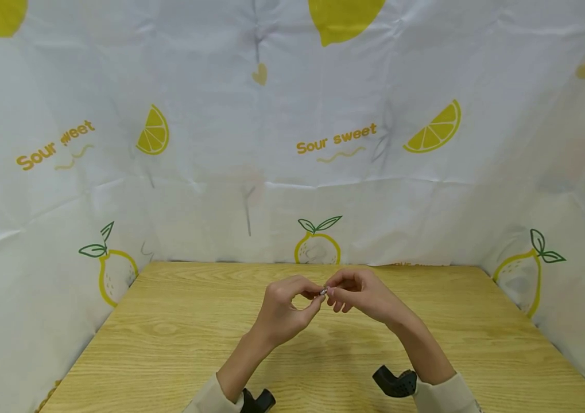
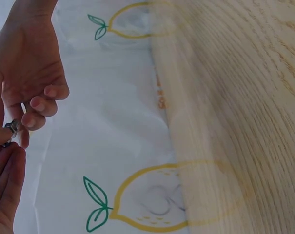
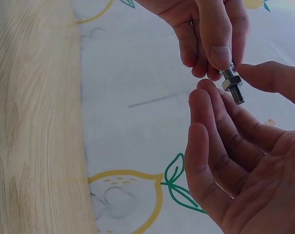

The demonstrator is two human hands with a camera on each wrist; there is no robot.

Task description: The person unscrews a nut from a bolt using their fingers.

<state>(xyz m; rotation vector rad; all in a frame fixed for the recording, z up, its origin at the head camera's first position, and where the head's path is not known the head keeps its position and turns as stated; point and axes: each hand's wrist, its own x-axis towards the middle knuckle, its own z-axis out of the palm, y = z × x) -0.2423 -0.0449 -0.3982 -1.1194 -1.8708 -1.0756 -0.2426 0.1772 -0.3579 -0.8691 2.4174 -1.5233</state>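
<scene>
A small metal bolt (image 3: 238, 97) with a hex nut (image 3: 231, 83) on its thread is held up over the table between both hands. My left hand (image 1: 283, 312) pinches one end of the bolt between thumb and fingers, hiding that end. From the other side, my right hand (image 1: 366, 295) has its thumb and index finger at the nut, one on each side; its other fingers are loosely bent below. In the left wrist view the nut (image 2: 11, 127) shows between the fingertips of the two hands.
Below the hands lies a wood-grain table (image 1: 178, 344). A white sheet (image 1: 209, 218) printed with lemons hangs behind it and along both sides. Black wrist devices (image 1: 395, 382) sit at the light sleeves (image 1: 447, 396).
</scene>
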